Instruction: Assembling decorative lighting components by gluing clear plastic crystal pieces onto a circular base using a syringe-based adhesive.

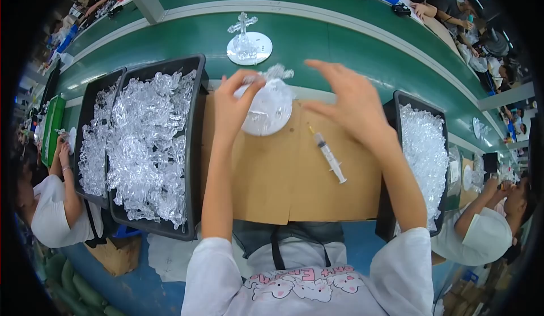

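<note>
My left hand [238, 98] is closed, thumb and fingers pinched at the end of a clear plastic cross [279, 72]. That cross is over the far edge of a round white disc [279, 112], though I cannot tell exactly how the two touch. On the other side of the disc my right hand [354, 101] is raised with its fingers apart and nothing in them. A syringe [328, 156] with a thin tip lies slantwise on the cardboard [266, 180] below that hand.
Dark bins of clear plastic parts flank the cardboard: two on the left [195, 146] and one on the right [396, 102]. Beyond, on the green bench [317, 41], a clear cross [243, 30] stands on another white disc [262, 51]. People work at both sides and across.
</note>
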Demonstrator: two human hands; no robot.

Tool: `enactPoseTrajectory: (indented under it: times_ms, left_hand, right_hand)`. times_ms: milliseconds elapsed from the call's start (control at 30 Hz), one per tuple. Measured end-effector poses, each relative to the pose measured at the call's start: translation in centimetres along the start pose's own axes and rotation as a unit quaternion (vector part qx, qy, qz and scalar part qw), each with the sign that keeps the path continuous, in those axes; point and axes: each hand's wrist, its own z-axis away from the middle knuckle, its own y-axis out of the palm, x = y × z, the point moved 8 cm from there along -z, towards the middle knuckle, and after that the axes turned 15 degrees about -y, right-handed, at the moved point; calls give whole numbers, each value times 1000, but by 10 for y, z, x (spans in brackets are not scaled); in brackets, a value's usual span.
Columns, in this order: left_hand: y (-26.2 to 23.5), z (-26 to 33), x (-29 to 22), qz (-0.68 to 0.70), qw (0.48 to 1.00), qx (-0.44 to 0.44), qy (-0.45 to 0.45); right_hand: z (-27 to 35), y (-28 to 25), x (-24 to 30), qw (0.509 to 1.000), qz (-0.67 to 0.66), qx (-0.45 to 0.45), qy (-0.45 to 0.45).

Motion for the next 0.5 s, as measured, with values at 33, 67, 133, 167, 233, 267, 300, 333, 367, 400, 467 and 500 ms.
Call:
enactPoseTrajectory:
  times_ms: [33,67,133,167,233,267,300,333,367,400,467,500]
  left_hand:
    - [20,-18,-11,-11,999,12,40]
    - [32,-38,-15,5,998,25,53]
    - [79,-83,-12,35,996,69,52]
    - [91,-105,-3,29,996,83,33]
    - [116,-143,13,47,994,90,47]
    - [132,-157,23,66,990,108,55]
    - [149,-168,31,71,990,110,61]
    - [164,-178,42,68,989,119,51]
    - [171,-186,50,60,989,126,39]
    - [182,-191,48,65,988,133,41]
    - [188,-178,25,-141,978,25,153]
    - [192,-171,20,-168,975,38,141]
  right_hand:
    - [5,-17,-13,999,1,-2,33]
    - [9,-30,-24,998,-6,-8,59]
    - [36,-60,-40,996,9,-27,79]
    - [48,-68,-46,994,-1,-51,92]
    - [78,-76,-57,987,-38,-63,140]
    - [96,-76,-64,982,-61,-74,165]
    - [119,-80,-69,976,-64,-87,191]
    - [139,-81,-72,968,-72,-85,225]
    - [159,-79,-75,958,-85,-83,259]
    - [178,-84,-75,952,-80,-82,283]
    - [213,-87,-74,944,-75,-80,311]
    - [234,-90,-75,930,-72,-93,348]
